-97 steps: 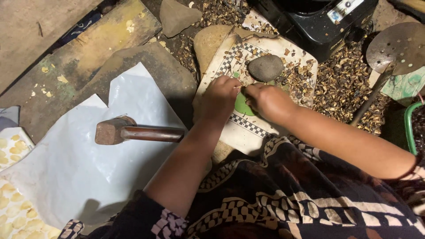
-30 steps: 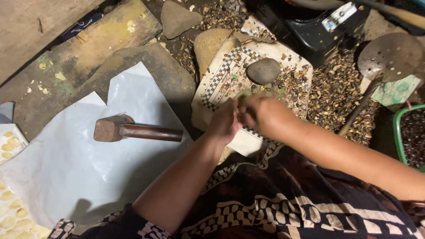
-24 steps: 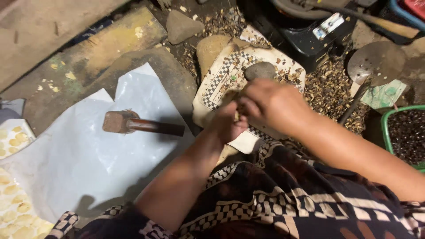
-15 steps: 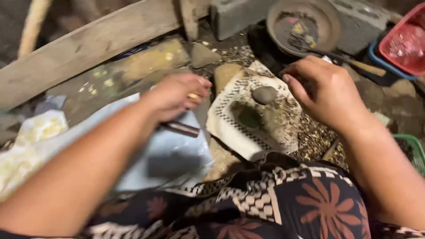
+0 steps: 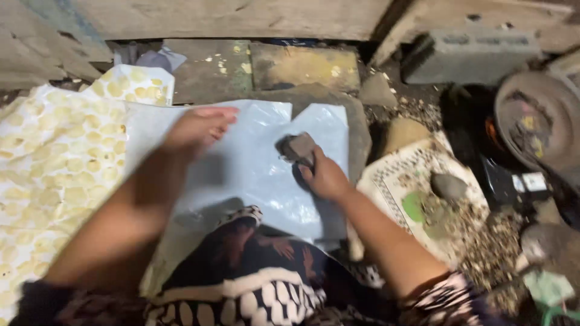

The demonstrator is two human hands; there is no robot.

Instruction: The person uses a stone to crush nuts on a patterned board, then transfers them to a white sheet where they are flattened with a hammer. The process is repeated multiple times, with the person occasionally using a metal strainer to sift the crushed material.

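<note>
Firmly, the right hand [image 5: 326,176] has its grip closed around the handle of a hammer [image 5: 298,148], the fingers wrapped so that the handle itself is hidden. The hammer's blocky brown-grey head sticks out just above and to the left of the knuckles, resting on or just over a pale plastic sheet [image 5: 254,163]; contact cannot be told. The left hand [image 5: 199,128] lies further left over the same sheet, its grip open, fingers stretched out flat and pointing right, holding nothing; it is blurred, so whether it touches the sheet cannot be told.

The sheet is spread over a flat dark stone slab [image 5: 356,130] that serves as the surface, with the slab's edge showing to the right of the sheet. To the left lies a white cloth covered with small pale yellow pieces [image 5: 60,163]. To the right, well apart from the hammer, is a patterned white cloth [image 5: 399,181] carrying a round grey stone [image 5: 448,186], a green patch and a scatter of brown shell bits [image 5: 483,235]. Beyond the slab are weathered wooden planks [image 5: 229,18], a yellowish block [image 5: 305,65] and a grey concrete block [image 5: 468,55]. A round dark pan [image 5: 538,121] sits at the far right. The person's dark patterned garment [image 5: 254,271] fills the bottom.
</note>
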